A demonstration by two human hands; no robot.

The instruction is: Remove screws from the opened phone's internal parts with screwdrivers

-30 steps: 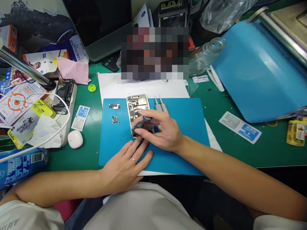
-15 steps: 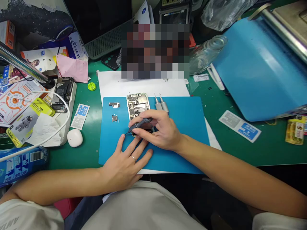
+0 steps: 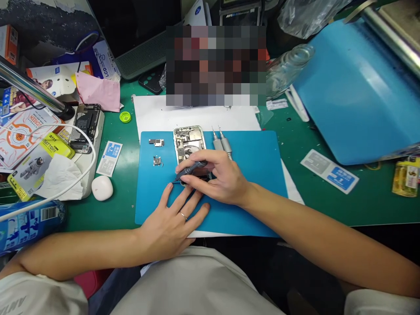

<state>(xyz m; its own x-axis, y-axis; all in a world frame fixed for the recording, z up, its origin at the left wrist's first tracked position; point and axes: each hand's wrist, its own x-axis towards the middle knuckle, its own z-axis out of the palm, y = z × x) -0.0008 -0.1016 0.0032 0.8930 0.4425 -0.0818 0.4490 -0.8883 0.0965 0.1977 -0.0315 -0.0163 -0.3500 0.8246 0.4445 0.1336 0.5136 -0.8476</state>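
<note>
On the blue mat [image 3: 149, 188], the opened phone [image 3: 190, 141] lies long axis near to far, its near end beneath the right hand [image 3: 225, 179], whose fingers grip a dark tool [image 3: 194, 169]; the left hand [image 3: 172, 216] spreads its fingers beside that end, contact hard to tell.

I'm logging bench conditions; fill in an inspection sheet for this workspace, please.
Surface: blue mat over white paper on green table.
Job's things: opened phone on the mat; small parts left of it, two gray tools right.
Clutter: boxes and crumpled tissue at left.
Hands: right hand holds a dark tool; left hand at the phone's near end.
Cables: white cable loops over the boxes.
Surroundings: monitor and glass jar beyond the mat.
</note>
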